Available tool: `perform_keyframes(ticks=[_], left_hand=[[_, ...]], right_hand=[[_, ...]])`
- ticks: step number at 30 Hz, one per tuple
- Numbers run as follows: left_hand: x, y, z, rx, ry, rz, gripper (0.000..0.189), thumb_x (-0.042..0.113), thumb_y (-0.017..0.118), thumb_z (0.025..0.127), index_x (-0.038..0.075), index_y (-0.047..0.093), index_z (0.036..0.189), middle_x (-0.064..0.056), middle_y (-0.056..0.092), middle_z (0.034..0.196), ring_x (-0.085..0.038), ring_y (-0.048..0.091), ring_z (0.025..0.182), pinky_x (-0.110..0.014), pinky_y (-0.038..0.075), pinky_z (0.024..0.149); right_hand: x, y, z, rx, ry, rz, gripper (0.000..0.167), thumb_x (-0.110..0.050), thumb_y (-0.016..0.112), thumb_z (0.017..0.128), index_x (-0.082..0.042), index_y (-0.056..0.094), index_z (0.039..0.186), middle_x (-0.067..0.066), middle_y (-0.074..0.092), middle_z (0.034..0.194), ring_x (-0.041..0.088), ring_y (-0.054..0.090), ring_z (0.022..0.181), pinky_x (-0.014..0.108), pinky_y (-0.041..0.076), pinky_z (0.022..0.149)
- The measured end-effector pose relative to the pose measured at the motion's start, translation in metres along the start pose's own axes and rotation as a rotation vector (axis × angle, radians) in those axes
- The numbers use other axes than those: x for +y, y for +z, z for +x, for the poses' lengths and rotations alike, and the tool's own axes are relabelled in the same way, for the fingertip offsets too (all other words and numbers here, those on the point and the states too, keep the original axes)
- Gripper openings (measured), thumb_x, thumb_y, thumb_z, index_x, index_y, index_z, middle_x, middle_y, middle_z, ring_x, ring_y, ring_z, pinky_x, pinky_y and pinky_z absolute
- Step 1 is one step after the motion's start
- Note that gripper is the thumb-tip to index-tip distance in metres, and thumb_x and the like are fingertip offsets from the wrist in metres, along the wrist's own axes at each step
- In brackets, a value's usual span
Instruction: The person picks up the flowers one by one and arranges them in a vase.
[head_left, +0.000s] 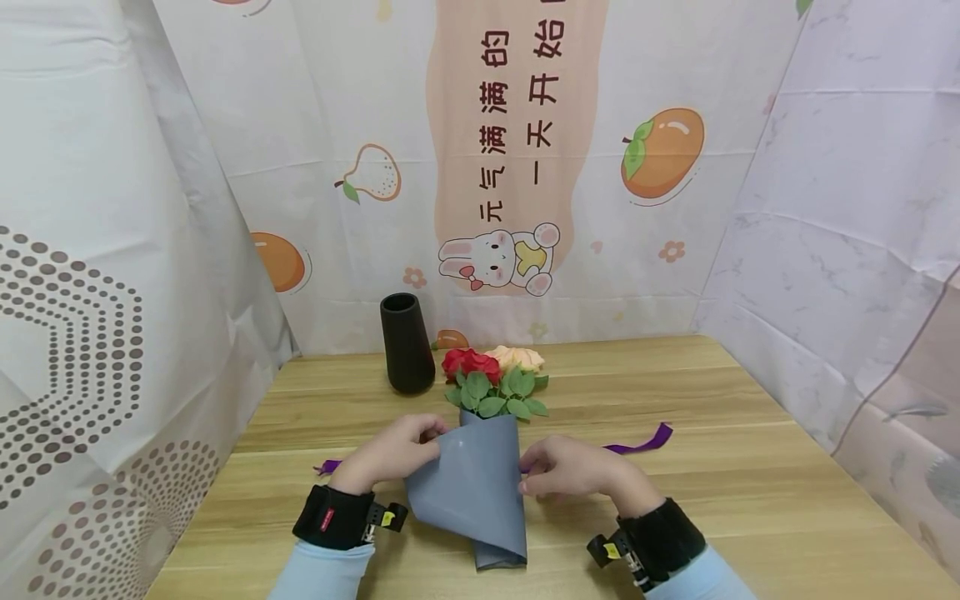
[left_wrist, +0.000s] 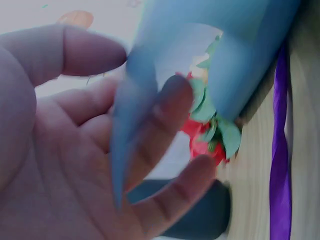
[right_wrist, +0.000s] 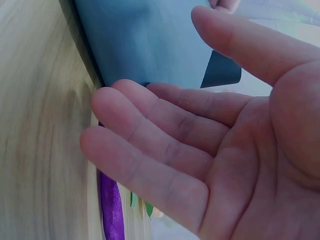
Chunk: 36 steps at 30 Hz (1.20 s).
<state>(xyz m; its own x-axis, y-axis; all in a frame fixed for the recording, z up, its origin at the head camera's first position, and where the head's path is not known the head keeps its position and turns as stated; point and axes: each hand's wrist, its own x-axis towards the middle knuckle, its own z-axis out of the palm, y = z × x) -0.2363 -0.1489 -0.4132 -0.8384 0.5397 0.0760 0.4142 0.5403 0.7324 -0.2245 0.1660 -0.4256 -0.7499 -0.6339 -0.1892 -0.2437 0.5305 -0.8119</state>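
A bouquet of red roses (head_left: pixel 470 364) and peach-coloured flowers (head_left: pixel 517 358) with green leaves (head_left: pixel 491 406) lies on the table, its stems hidden in grey-blue wrapping paper (head_left: pixel 476 487). My left hand (head_left: pixel 393 454) pinches the paper's left corner; in the left wrist view that corner (left_wrist: pixel 127 130) passes between thumb and fingers. On the other side, my right hand (head_left: pixel 573 468) has its fingertips right at the paper's right edge. The right wrist view shows its fingers (right_wrist: pixel 150 125) fairly straight and the thumb held apart. A purple ribbon (head_left: pixel 645 442) runs beneath the wrapped bouquet, ends out on both sides.
Behind the bouquet, to the left, a black vase (head_left: pixel 407 346) stands upright on the wooden table (head_left: pixel 750 500). Printed cloth (head_left: pixel 337 108) hangs along the table's back and sides.
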Motion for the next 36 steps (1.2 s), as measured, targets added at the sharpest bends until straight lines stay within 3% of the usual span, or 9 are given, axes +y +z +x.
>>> perform_keyframes(ticks=[5,9,13,19,22,27,36], left_hand=[[-0.007,-0.014,-0.013,-0.062,-0.016,0.006,0.019,0.004,0.060,0.091,0.007,0.071,0.105,0.002,0.062,0.087,-0.016,0.056,0.080,-0.028,0.049,0.068],[-0.008,-0.019,-0.017,-0.038,-0.014,-0.014,0.005,0.010,0.063,0.096,0.009,0.068,0.096,0.003,0.056,0.079,-0.014,0.051,0.073,-0.027,0.043,0.063],[-0.007,-0.019,-0.016,0.003,-0.015,0.000,0.010,0.017,0.064,0.100,0.011,0.066,0.092,0.006,0.051,0.073,-0.010,0.048,0.066,-0.025,0.041,0.058],[0.004,-0.014,-0.012,0.092,-0.011,0.013,0.012,0.019,0.065,0.101,0.013,0.065,0.090,0.006,0.050,0.066,-0.008,0.047,0.056,-0.025,0.043,0.052],[0.009,-0.009,-0.010,0.134,0.009,0.035,0.013,0.019,0.066,0.100,0.015,0.064,0.089,0.005,0.047,0.067,-0.007,0.045,0.056,-0.026,0.041,0.053],[0.017,-0.001,-0.006,0.157,0.051,0.085,0.015,0.020,0.068,0.099,0.017,0.062,0.086,0.006,0.044,0.068,-0.007,0.042,0.059,-0.025,0.038,0.054],[0.032,0.016,0.000,0.131,0.087,0.094,0.012,0.019,0.068,0.099,0.021,0.065,0.088,0.008,0.046,0.067,-0.004,0.043,0.057,-0.022,0.036,0.052]], right_hand=[[0.001,-0.002,-0.001,0.004,-0.011,-0.013,0.046,-0.026,0.077,0.091,0.005,0.068,0.123,0.002,0.073,0.101,0.016,0.068,0.090,0.041,0.061,0.068],[0.002,-0.006,-0.002,0.035,-0.042,-0.088,0.045,-0.030,0.075,0.093,0.003,0.068,0.123,0.000,0.072,0.102,0.016,0.067,0.092,0.036,0.059,0.073],[0.001,-0.012,-0.004,0.118,-0.090,-0.146,0.045,-0.031,0.072,0.096,0.004,0.066,0.123,0.000,0.070,0.101,0.017,0.066,0.090,0.032,0.057,0.072],[-0.008,-0.015,-0.003,0.317,-0.204,-0.224,0.041,-0.029,0.070,0.098,0.001,0.066,0.126,0.010,0.070,0.112,0.017,0.068,0.090,0.029,0.057,0.072],[-0.015,-0.014,-0.004,0.373,-0.236,-0.264,0.042,-0.029,0.071,0.098,-0.003,0.065,0.130,0.010,0.070,0.115,0.012,0.065,0.086,0.028,0.056,0.064],[-0.024,-0.009,-0.004,0.416,-0.304,-0.301,0.043,-0.023,0.073,0.096,-0.006,0.063,0.135,0.009,0.068,0.115,0.006,0.058,0.069,0.027,0.051,0.050],[-0.029,0.000,-0.002,0.404,-0.390,-0.331,0.046,-0.014,0.074,0.096,-0.007,0.059,0.139,0.009,0.062,0.131,0.004,0.057,0.072,0.023,0.052,0.055]])
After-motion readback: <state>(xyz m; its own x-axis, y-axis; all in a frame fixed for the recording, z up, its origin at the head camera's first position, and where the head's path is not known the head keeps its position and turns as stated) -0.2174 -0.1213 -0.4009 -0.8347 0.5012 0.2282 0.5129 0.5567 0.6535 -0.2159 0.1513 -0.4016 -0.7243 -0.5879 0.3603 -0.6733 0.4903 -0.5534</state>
